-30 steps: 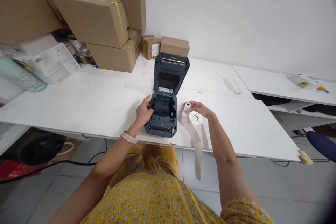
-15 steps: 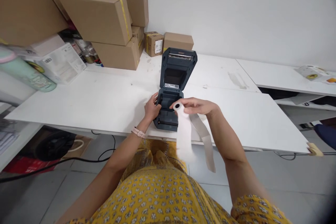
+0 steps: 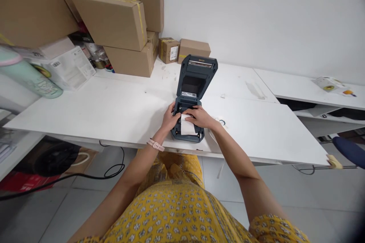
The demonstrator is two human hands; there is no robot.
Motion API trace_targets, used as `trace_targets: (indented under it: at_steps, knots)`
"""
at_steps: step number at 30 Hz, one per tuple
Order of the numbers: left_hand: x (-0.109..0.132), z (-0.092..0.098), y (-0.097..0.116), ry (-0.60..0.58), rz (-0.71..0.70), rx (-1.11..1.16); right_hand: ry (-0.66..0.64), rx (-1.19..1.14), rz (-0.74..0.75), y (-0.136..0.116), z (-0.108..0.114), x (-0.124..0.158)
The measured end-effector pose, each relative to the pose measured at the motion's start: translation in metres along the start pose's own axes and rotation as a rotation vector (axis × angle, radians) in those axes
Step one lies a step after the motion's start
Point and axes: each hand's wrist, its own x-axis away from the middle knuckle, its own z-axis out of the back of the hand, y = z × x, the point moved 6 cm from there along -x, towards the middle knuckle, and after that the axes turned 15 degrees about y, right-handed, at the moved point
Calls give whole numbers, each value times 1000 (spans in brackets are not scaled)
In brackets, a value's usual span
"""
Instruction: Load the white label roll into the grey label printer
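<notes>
A dark grey label printer (image 3: 177, 133) stands at the table's front edge with its lid (image 3: 196, 78) raised. My left hand (image 3: 169, 119) grips the printer's left side, fingers outside and thumb over the inner edge. Inside the bay sits a roll of white label paper (image 3: 188, 127), its loose end running down toward the front. My right hand (image 3: 199, 117) reaches in from the right with its fingers closed on the top of the roll, hiding much of it. A pale strip of backing paper (image 3: 221, 169) hangs below the table edge, near my right forearm.
The printer rests on a long white table (image 3: 128, 110). Cardboard boxes (image 3: 114, 22) are stacked at the back left, with two small boxes (image 3: 194, 49) behind the printer. At far left lies a mint green bottle (image 3: 31, 74). A small ring-shaped item (image 3: 222, 122) lies right of the printer.
My right hand has brought the paper roll left and down into the open printer. The paper that dangled in front now lies within the bay. My left hand stays on the printer's side.
</notes>
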Motion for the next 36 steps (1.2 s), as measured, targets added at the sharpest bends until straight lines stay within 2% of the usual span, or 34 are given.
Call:
trace_targets:
  at_steps: [13, 19, 23, 29, 36]
  knots:
    - [-1, -3, -5, -59, 24, 81, 161, -133, 43, -7, 2, 10]
    - [-2, -3, -8, -66, -37, 77, 150, -171, 41, -16, 6, 25]
    - [-3, -2, -12, -57, -26, 65, 118, -213, 13, -15, 7, 30]
    - [-2, -4, -8, -108, 8, 104, 98, -224, 12, -9, 6, 31]
    - [-3, -2, -13, -56, -8, 14, 105, -244, -4, -9, 5, 30]
